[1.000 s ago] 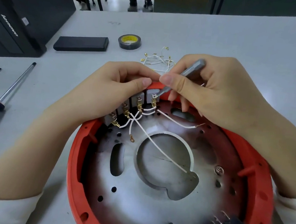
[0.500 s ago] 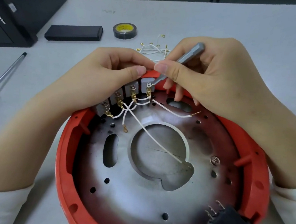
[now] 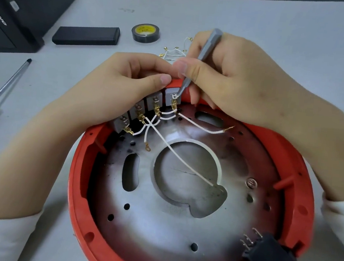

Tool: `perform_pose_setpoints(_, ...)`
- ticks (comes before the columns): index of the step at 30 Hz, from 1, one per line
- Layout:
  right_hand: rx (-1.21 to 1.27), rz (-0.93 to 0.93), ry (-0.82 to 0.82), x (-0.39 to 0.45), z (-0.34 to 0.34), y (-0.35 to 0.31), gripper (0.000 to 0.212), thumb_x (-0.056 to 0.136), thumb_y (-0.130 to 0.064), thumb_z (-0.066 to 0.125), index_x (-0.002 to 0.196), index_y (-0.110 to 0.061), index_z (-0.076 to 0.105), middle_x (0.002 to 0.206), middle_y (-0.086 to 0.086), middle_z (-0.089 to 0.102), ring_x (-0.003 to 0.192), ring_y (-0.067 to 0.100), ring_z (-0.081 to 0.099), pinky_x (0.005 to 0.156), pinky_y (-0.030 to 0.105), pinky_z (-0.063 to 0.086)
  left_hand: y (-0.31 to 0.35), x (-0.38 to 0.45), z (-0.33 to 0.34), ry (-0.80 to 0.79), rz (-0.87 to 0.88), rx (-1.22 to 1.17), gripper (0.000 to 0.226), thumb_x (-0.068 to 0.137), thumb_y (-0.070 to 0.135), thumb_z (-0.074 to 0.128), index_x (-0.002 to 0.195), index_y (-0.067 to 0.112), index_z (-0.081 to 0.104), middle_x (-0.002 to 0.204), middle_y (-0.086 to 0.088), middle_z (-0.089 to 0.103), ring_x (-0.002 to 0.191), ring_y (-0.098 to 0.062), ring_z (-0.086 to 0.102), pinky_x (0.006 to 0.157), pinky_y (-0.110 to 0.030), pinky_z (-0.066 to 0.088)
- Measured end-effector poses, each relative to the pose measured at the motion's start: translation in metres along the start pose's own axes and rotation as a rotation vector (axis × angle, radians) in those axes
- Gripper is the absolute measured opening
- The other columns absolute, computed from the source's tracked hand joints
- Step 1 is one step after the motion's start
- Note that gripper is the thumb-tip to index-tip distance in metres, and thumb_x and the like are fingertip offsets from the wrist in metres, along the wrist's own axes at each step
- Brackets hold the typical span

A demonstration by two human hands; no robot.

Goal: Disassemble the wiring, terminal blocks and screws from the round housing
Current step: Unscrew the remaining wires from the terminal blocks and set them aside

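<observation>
The round red housing (image 3: 81, 184) is lying open side up on the grey tabletop (image 3: 281, 35), with its perforated metal plate (image 3: 158, 223) showing inside. Along the far-left inner wall a row of four grey terminal blocks (image 3: 154, 103) is sitting, each with brass connectors at its lower edge. Short white wires (image 3: 177, 154) are looping between those connectors; one long wire is trailing across the plate's central opening and another is ending loose toward the right, bare strands showing.

The left hand (image 3: 116, 89) is resting over the rim, its fingers curled and the thumb pressing down at the rim above the blocks, so its grip is closing on the housing edge. The right hand (image 3: 234, 81) is pinching a slim grey screwdriver (image 3: 203, 53) between thumb and fingers, the tip touching the screw on the rightmost terminal block.

A slotted screw (image 3: 251, 183) is sitting in the plate at the right, and a black connector block (image 3: 270, 257) with metal pins is seated at the near-right rim.

Beyond the hands a small heap of removed white wires (image 3: 174, 52) is lying on the tabletop, near a roll of black tape (image 3: 145, 33) and a flat black case (image 3: 85, 35). A long screwdriver (image 3: 4, 91) is lying at the left.
</observation>
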State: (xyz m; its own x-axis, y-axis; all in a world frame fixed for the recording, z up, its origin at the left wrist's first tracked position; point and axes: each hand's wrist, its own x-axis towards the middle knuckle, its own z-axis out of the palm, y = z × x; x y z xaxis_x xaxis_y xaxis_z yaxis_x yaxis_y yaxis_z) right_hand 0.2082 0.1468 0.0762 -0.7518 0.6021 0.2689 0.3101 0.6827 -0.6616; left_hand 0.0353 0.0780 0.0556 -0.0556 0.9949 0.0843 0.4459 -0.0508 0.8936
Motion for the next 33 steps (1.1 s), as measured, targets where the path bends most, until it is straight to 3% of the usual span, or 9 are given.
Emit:
perform_pose_setpoints(5,0.023,0.04,-0.038,0.015,0.005,-0.003,0.025,0.101,-0.036,0.043,0.077,-0.032,0.041,0.052,-0.011,0.056,0.046,-0.004,0.052,0.05,0.01,0.035,0.0,0.001,0.0,-0.015,-0.002,0.004,0.019,0.096,0.012,0.054,0.108,0.016,0.068,0.103,0.002,0.074,0.098,-0.006,0.068,0.096,-0.021,0.049)
perform_pose_setpoints(9,0.02,0.056,-0.038,0.018,0.007,-0.003,0.026,0.101,-0.037,0.042,0.076,-0.031,0.043,0.049,-0.018,0.054,0.047,-0.004,0.051,0.052,0.01,0.034,-0.002,0.001,-0.001,-0.023,0.002,-0.01,0.018,0.096,0.012,0.053,0.105,0.017,0.068,0.1,0.003,0.074,0.095,-0.005,0.068,0.09,-0.017,0.049)
perform_pose_setpoints(12,0.092,0.096,-0.028,0.02,0.008,0.0,0.029,0.102,-0.033,0.041,0.076,-0.023,0.047,0.044,-0.009,0.054,0.038,0.001,0.048,0.046,0.011,0.034,-0.002,0.001,-0.001,-0.033,0.004,-0.03,0.018,0.096,0.012,0.053,0.105,0.018,0.068,0.097,0.005,0.074,0.093,-0.004,0.068,0.087,-0.015,0.049)
perform_pose_setpoints(15,0.023,0.083,-0.001,0.017,0.01,0.001,0.027,0.101,-0.037,0.043,0.077,-0.026,0.047,0.049,-0.019,0.056,0.046,-0.003,0.051,0.052,0.011,0.035,-0.002,0.001,-0.001,-0.035,0.015,-0.016,0.019,0.096,0.012,0.053,0.106,0.017,0.068,0.1,0.005,0.074,0.096,-0.004,0.068,0.09,-0.017,0.049)
perform_pose_setpoints(20,0.222,0.055,0.065,0.005,-0.001,0.005,0.025,0.1,-0.034,0.046,0.079,-0.02,0.05,0.056,0.001,0.061,0.042,0.011,0.054,0.043,0.012,0.037,-0.001,0.001,-0.001,-0.006,-0.013,0.024,0.018,0.096,0.018,0.056,0.106,0.023,0.07,0.1,0.004,0.074,0.098,-0.01,0.068,0.099,-0.029,0.048)
perform_pose_setpoints(22,0.254,0.053,0.049,0.001,-0.001,0.007,0.024,0.099,-0.034,0.048,0.079,-0.02,0.051,0.063,0.006,0.066,0.046,0.017,0.058,0.042,0.011,0.038,-0.001,0.001,-0.002,-0.003,-0.006,0.039,0.017,0.096,0.019,0.056,0.104,0.026,0.07,0.099,0.005,0.074,0.098,-0.01,0.068,0.099,-0.027,0.048)
perform_pose_setpoints(28,0.298,0.034,0.036,-0.004,0.002,0.011,0.023,0.098,-0.029,0.053,0.077,-0.02,0.05,0.07,0.008,0.071,0.048,0.013,0.057,0.044,0.009,0.038,-0.001,0.0,-0.001,-0.009,0.022,0.027,0.017,0.095,0.016,0.056,0.1,0.027,0.069,0.09,0.014,0.073,0.09,0.003,0.066,0.086,-0.011,0.047)
perform_pose_setpoints(33,0.23,0.015,0.031,-0.006,0.003,0.01,0.021,0.097,-0.03,0.054,0.078,-0.022,0.051,0.071,0.001,0.071,0.049,0.013,0.057,0.046,0.008,0.036,-0.001,0.001,-0.001,-0.019,0.036,0.01,0.018,0.096,0.014,0.055,0.097,0.026,0.068,0.086,0.016,0.073,0.084,0.005,0.065,0.079,-0.008,0.045)
